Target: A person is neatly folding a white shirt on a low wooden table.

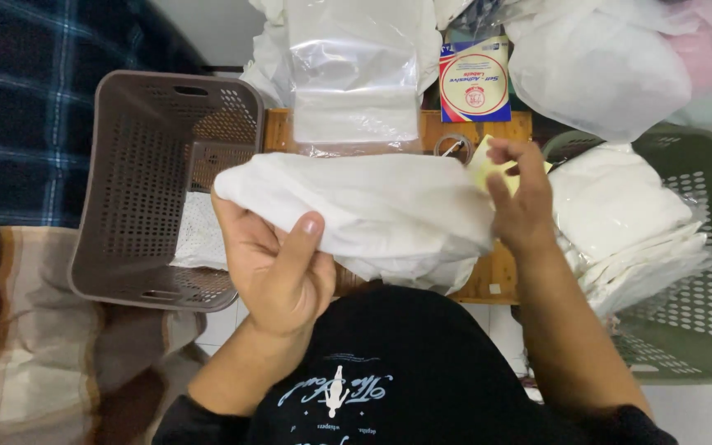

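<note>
Cloth (364, 206): white, folded, soft bundle.

I see a small brown wooden bench (500, 276) as the carrier here, mostly covered from my view. On its far part lie a stack of clear plastic bags (354, 115), a roll of clear tape (453, 146) just beside them, and the lower edge of a blue, white and red label packet (475, 78). The pale tiled floor (222, 323) carries a brown perforated plastic basket (117, 214) to the left of the bench and a green perforated plastic basket (706, 330) to its right.
</note>
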